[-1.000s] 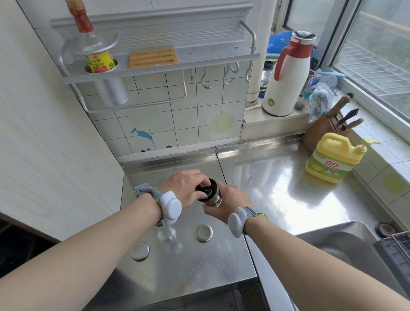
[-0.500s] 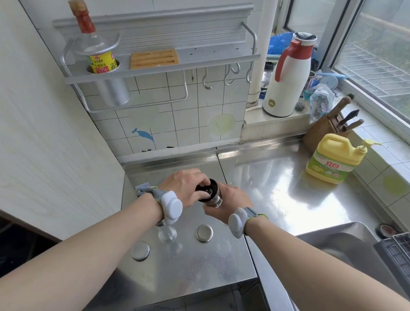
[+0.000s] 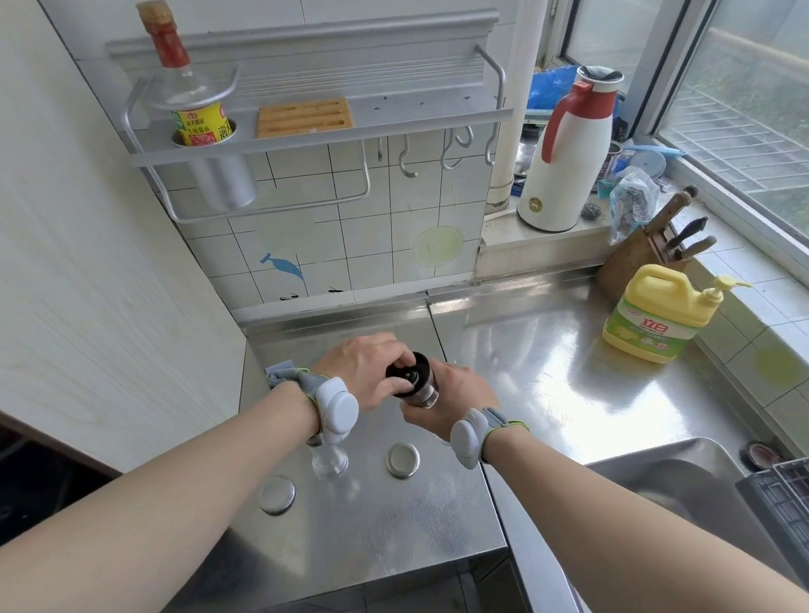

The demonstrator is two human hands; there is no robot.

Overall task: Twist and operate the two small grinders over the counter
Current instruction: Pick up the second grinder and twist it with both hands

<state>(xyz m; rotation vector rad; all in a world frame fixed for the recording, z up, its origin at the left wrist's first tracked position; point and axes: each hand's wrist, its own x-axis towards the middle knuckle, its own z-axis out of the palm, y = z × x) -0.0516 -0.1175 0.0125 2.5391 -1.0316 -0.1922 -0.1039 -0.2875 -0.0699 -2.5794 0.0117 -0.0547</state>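
A small grinder (image 3: 413, 377) with a black top and clear body is held above the steel counter (image 3: 561, 374). My left hand (image 3: 360, 369) grips its black top. My right hand (image 3: 447, 402) is wrapped around its lower body. A second small clear grinder (image 3: 329, 464) stands on the counter below my left wrist, partly hidden by the wrist device. Two round metal caps (image 3: 403, 460) (image 3: 276, 494) lie on the counter near it.
A yellow detergent bottle (image 3: 658, 315) and a knife block (image 3: 645, 255) stand at the back right. A white and red thermos (image 3: 569, 148) sits on the sill. The sink (image 3: 663, 492) and a dark rack (image 3: 802, 513) lie to the right. A wall shelf (image 3: 311, 134) hangs above.
Almost nothing has moved. Both hands stay on the grinder, with only a slight shift of the fingers around its top.
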